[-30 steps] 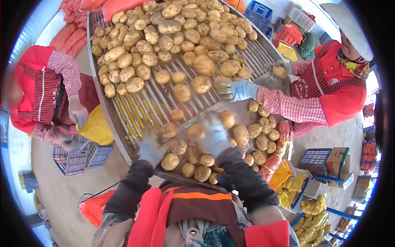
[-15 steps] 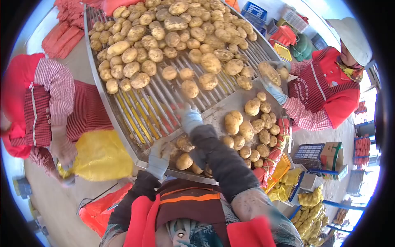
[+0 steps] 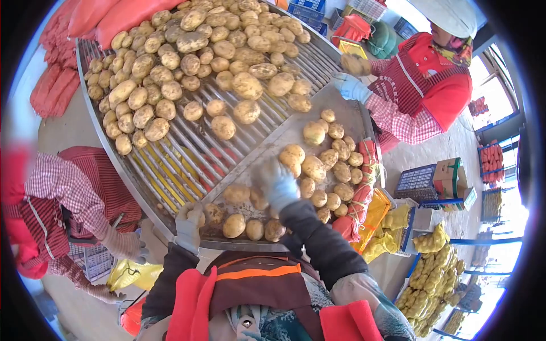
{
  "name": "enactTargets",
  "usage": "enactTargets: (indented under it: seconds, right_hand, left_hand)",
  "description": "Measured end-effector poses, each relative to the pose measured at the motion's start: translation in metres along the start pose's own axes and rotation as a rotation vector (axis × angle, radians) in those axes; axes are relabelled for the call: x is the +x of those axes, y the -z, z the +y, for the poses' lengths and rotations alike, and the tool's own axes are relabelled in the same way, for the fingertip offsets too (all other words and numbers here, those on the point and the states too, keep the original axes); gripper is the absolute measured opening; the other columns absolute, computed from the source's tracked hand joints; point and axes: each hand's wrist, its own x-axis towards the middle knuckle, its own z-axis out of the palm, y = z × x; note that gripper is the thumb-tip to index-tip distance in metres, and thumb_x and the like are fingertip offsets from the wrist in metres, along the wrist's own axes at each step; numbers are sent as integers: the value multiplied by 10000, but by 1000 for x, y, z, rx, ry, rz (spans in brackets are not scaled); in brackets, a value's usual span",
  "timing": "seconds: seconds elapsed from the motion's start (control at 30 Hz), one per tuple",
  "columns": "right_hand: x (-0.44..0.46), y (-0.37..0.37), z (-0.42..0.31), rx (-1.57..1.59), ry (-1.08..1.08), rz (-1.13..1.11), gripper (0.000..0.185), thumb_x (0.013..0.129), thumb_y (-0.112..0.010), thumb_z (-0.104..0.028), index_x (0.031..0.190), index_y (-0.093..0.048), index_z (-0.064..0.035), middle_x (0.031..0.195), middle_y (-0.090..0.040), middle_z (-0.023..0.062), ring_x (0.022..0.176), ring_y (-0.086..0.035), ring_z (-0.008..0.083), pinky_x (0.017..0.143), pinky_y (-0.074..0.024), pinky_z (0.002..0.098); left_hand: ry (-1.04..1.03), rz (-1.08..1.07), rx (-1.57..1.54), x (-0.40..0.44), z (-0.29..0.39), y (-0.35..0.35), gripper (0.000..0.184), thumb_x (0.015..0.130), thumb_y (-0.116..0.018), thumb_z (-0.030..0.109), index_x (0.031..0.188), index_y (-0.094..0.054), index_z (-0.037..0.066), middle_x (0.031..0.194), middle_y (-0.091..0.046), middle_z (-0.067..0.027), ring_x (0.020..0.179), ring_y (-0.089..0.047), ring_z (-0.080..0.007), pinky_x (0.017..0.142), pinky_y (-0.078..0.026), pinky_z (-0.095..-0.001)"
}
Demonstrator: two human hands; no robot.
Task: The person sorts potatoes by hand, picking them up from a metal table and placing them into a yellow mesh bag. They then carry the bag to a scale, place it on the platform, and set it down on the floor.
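Observation:
My left hand (image 3: 188,228), in a pale glove, is at the front left corner of the metal tray (image 3: 242,209), its fingers curled around a potato (image 3: 198,216). My right hand (image 3: 275,183), also gloved, is over the middle of the tray and smeared by motion; its fingers cannot be made out. Just in front of my body lie several potatoes (image 3: 234,225), and a blurred potato (image 3: 236,194) sits between my hands. More potatoes (image 3: 313,169) cluster to the right of my right hand.
A roller table (image 3: 187,149) beyond the tray bears a large potato heap (image 3: 170,59). A co-worker (image 3: 418,85) at the right handles a potato; another person (image 3: 74,199) at the left bends near a yellow sack (image 3: 133,273). Red bags (image 3: 357,210) line the tray's right side.
The view has shifted right. My right hand has moved from the roller edge onto the tray. Potatoes near my hands have shifted. The person at the left has let the yellow sack sink lower.

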Motion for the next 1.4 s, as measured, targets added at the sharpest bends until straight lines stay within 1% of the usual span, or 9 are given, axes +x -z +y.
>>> enactTargets:
  seconds: [0.27, 0.47, 0.6, 0.67, 0.9, 1.07, 1.2, 1.27, 1.4]
  right_hand:
    - [57, 37, 120, -86, -468, 312, 533, 788, -679, -277, 1268, -504, -124, 1264, -474, 170, 1126, -495, 351, 865, -484, 442]
    - [114, 38, 148, 43, -643, -225, 764, 705, -735, -390, 1338, -422, -97, 1342, -369, 285, 1149, -501, 430, 958, -448, 451]
    - [106, 30, 155, 132, -445, 45, 634, 682, -733, -308, 1221, -505, -65, 1246, -443, 308, 1071, -524, 443, 931, -449, 429]
    - [102, 60, 101, 349, -379, 297, 623, 647, -765, -135, 1209, -509, -50, 1134, -529, 213, 1037, -540, 382, 925, -454, 400]
    - [61, 67, -39, 1210, 52, -534, 470, 795, -661, -123, 1240, -532, -51, 1148, -555, 142, 1056, -558, 286, 913, -461, 366]
    - [36, -1, -58, 45, 730, -23, 329, 830, -596, -152, 1147, -594, -64, 1217, -532, 159, 1111, -497, 395, 918, -438, 447]
    - [63, 3, -68, -214, 365, -247, 321, 881, -565, -210, 1156, -565, -45, 1185, -551, 188, 1113, -503, 382, 973, -394, 452]
    - [68, 9, -81, 296, 481, 32, 303, 893, -543, -182, 1159, -564, -39, 1170, -555, 179, 1091, -516, 374, 953, -414, 441]
    - [-1, 60, -192, 995, 505, -556, 443, 826, -635, -185, 1209, -513, 0, 1164, -545, 221, 1040, -559, 358, 906, -450, 406]
  left_hand:
    - [114, -172, -224, 14, 7, -68, 315, 906, -632, 286, 1031, -553, 9, 878, -617, -67, 751, -611, -144, 644, -521, -282]
    - [-129, -267, -72, 2, -2, -86, 284, 960, -537, 313, 1035, -557, 40, 866, -618, -60, 776, -626, -186, 682, -537, -314]
    - [-409, -410, 248, -20, 37, -70, 411, 950, -542, 365, 1205, -527, 44, 1063, -610, -80, 903, -622, -198, 768, -528, -352]
    - [91, -296, -442, -27, 39, -77, 486, 956, -531, 352, 1330, -450, 53, 1213, -566, -74, 935, -610, -189, 800, -517, -331]
    - [232, -453, -901, -48, 45, -61, 786, 798, -614, 623, 1327, -437, 70, 1069, -577, -25, 762, -547, -104, 602, -441, -254]
    - [203, -260, -1029, -76, 36, -20, 805, 755, -597, 698, 1263, -482, 83, 1023, -600, -33, 688, -550, -115, 544, -430, -248]
    - [23, -90, -893, -104, 66, 5, 839, 749, -486, 788, 1219, -515, 94, 936, -626, -50, 643, -557, -125, 518, -435, -263]
    - [69, -230, -900, -106, 53, 24, 848, 748, -474, 799, 1216, -518, 92, 926, -626, -46, 634, -560, -133, 514, -430, -262]
    - [37, 8, -792, -142, 88, 38, 638, 820, -549, 664, 1110, -570, 97, 908, -628, -47, 652, -568, -148, 534, -447, -270]
